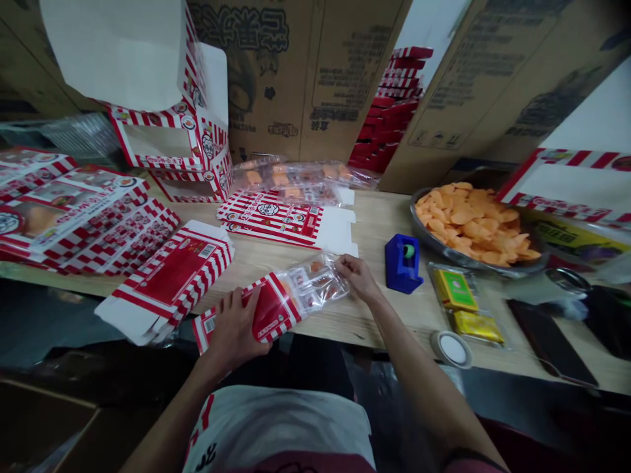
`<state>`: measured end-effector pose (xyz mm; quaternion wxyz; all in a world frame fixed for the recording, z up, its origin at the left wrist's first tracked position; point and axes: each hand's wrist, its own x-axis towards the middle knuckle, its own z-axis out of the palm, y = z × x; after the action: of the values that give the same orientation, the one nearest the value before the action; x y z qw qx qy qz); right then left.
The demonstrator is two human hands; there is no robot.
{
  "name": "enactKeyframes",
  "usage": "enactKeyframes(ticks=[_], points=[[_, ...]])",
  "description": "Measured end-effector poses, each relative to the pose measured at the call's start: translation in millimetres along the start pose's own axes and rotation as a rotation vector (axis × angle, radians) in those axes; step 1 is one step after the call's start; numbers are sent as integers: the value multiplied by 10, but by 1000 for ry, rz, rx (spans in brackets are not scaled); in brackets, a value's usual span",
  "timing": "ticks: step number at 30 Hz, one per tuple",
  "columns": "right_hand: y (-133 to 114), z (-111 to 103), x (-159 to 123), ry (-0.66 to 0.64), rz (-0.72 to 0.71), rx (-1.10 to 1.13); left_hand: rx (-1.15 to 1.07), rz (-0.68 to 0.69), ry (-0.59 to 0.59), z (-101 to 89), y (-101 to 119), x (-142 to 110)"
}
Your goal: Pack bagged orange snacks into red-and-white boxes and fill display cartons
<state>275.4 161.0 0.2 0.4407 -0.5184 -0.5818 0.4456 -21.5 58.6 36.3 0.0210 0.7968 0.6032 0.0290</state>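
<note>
- Grasping with left hand (235, 328): left part of a red-and-white carton (280, 307), at the near edge of the surface (372, 230); thumb across the top panel, presumably to steady it against handling at the other end.
- Pinching with right hand (355, 276): right end of a clear packet (323, 284), fingers bunched on the film. Push or pull: cannot tell.
- Between both hands: same packet, partly out of the carton's right end, remainder apparently inside. Roughly in line with the carton, likely to suit the narrow opening.
- Just beyond: flat striped carton (276, 218), white flaps toward the right; more clear packets (296, 176) behind and partly over it, probably kept within reach.
- Left: another carton (180, 270), angled on the surface; farther left, stacked cartons (93, 210), perhaps grouped to save space.
- Right: blue tape dispenser (401, 266), near right forearm, likely for easy reach.
- Farther right: yellow packets (458, 295), and orange chips (468, 220) heaped in a bowl (418, 230), presumably to contain loose pieces.
</note>
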Motion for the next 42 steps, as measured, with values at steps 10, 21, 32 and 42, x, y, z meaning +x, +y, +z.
enactKeyframes(ticks=[10,21,32,42], points=[[-107,433,-153,-246,-14,-108,-44,25,-20,11,255,31],[-397,833,-780,183,-137,57,-139,-137,125,-41,294,-2],[-199,1102,-1335,190,83,313,-1371,-249,93,301,309,-452],[-177,894,-1433,74,-85,-10,-1243,-113,118,417,275,-386]])
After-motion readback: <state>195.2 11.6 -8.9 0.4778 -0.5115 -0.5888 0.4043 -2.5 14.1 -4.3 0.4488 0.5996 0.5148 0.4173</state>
